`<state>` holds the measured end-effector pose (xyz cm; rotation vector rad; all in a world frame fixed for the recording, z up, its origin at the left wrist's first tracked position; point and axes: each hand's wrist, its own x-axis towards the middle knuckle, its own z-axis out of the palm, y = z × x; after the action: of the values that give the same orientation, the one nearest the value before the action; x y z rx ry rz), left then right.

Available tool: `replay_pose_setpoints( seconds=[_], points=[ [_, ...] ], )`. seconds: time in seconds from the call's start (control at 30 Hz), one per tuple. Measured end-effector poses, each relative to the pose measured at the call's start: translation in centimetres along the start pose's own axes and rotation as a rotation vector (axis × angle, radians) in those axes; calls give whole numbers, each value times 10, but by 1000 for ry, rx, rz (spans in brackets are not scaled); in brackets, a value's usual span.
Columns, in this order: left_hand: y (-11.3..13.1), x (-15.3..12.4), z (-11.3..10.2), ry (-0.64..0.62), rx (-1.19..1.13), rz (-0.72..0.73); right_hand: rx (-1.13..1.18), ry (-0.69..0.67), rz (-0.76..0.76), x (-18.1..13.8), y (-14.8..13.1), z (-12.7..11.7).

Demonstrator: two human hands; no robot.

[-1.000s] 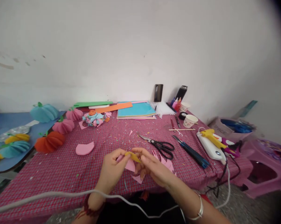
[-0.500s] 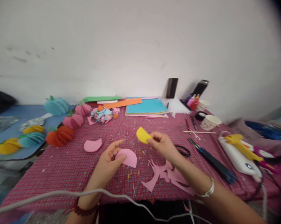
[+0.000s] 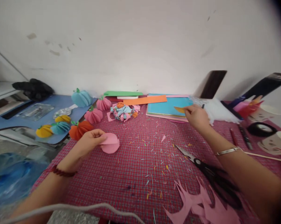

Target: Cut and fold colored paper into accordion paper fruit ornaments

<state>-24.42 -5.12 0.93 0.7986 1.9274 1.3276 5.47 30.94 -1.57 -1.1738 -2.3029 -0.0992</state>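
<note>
The light I saw was soft, even daylight — bright enough, with no hard glare on the white wall [image 3: 140,40]. Shadows were faint; a phone [image 3: 212,83] and a dark flask [image 3: 264,88] leaning there threw only pale smudges behind them. The lens bent everything at the edges, stretching the right forearm [image 3: 250,174] and darkening the top right corner to black. Motion blur smeared the blue bag [image 3: 11,179] at the lower left and the cups [image 3: 271,140] at the right — the red checked cloth [image 3: 135,161] in the middle stayed fairly sharp.
</note>
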Motion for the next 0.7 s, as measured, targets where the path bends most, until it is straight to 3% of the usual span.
replay_pose_setpoints(
  seconds=[0.13, 0.3, 0.47, 0.6, 0.7],
  points=[
    [2, 4, -5, 76, 69, 186, -44, 33, 31, 0, 4, 2],
    [-4, 1, -9, -152, 287, 328, -127, 35, 52, 5, 4, 0],
    [-7, -3, -17, -383, 531, 344, -236, -183, -128, 0, 6, 5],
    [-3, 6, -14, -316, 520, 302, -200, -219, -156, -4, 9, 7],
    [-13, 16, -10, -221, 627, 332, -174, -209, -117, -15, 12, -8]
  ],
)
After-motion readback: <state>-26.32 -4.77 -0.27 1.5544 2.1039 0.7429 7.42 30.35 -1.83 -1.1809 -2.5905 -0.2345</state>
